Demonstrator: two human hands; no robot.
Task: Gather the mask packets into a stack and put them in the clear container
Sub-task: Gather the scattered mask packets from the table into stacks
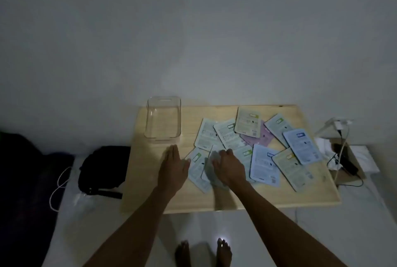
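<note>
About eleven mask packets (265, 165) lie scattered and overlapping on the counter (279, 197), right of one empty clear container (163, 119) near its far left corner. The right hand (228, 165) pinches a pale packet (211, 167); the left hand (173, 167) lies flat with its grip wide, on bare counter just before the container. Bare wood runs along the near edge.

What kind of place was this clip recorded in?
Probably a room in a home, dimly lit. A low wooden table stands against a bare wall on a pale floor, with a black bag and charger cables lying beside it, and the person's bare feet show below.
</note>
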